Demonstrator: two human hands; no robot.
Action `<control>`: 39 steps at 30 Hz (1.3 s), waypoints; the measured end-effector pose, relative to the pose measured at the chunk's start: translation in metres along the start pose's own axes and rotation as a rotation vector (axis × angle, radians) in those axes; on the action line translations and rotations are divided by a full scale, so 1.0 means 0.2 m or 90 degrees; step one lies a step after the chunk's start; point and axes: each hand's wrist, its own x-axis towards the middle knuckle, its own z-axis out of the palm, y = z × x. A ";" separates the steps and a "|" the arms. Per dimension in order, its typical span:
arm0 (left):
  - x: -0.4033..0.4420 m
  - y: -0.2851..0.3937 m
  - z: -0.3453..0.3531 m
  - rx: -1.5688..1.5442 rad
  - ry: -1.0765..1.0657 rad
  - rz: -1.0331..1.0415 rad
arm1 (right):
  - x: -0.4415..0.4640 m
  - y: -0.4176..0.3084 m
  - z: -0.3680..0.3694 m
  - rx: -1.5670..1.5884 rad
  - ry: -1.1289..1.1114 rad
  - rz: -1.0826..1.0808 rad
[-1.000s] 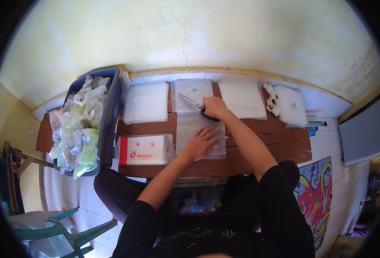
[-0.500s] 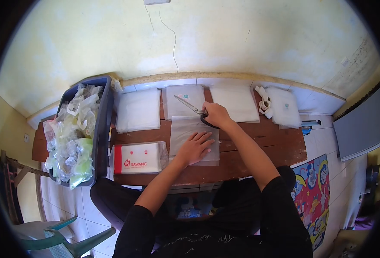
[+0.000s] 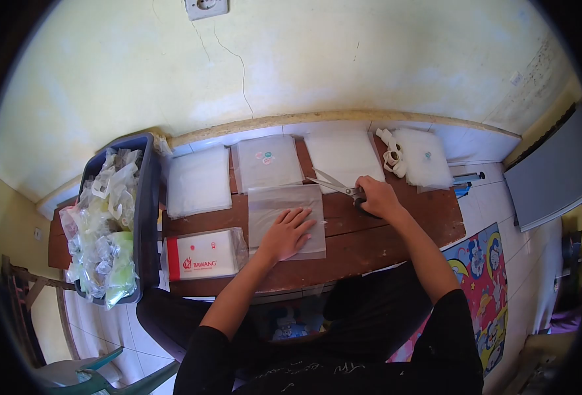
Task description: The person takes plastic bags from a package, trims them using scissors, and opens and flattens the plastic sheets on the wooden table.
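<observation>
The left hand (image 3: 290,234) is laid flat, palm down and fingers slightly spread, on a clear plastic bag (image 3: 262,209), by which the middle of the wooden table (image 3: 343,227) is covered toward its near edge. The scissors (image 3: 351,191) are gripped in the right hand (image 3: 378,196), its fingers closed about the black handles; the blades are held apart and pointed leftward, their tips near the bag's far right corner.

Beyond the bag, a clear stack with small round prints (image 3: 274,168) is set toward the table's far edge. It is flanked on the left by a whitish plastic stack (image 3: 199,181) and on the right by a white stack (image 3: 343,155). Toward the far right corner, a looped off-white strip (image 3: 392,158) is placed just beside a smaller stack with a green mark (image 3: 428,164).

Near the front edge, left of the bag, a red-and-white package (image 3: 205,254) marked "BAWANG" is laid flat. Across the table's left end, a dark bin (image 3: 147,217) is filled with crumpled plastic bags (image 3: 110,217), some hung over its left side.
</observation>
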 end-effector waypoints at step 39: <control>0.00 0.00 -0.01 -0.002 0.002 -0.002 | 0.18 0.16 0.10 -0.113 -0.039 -0.176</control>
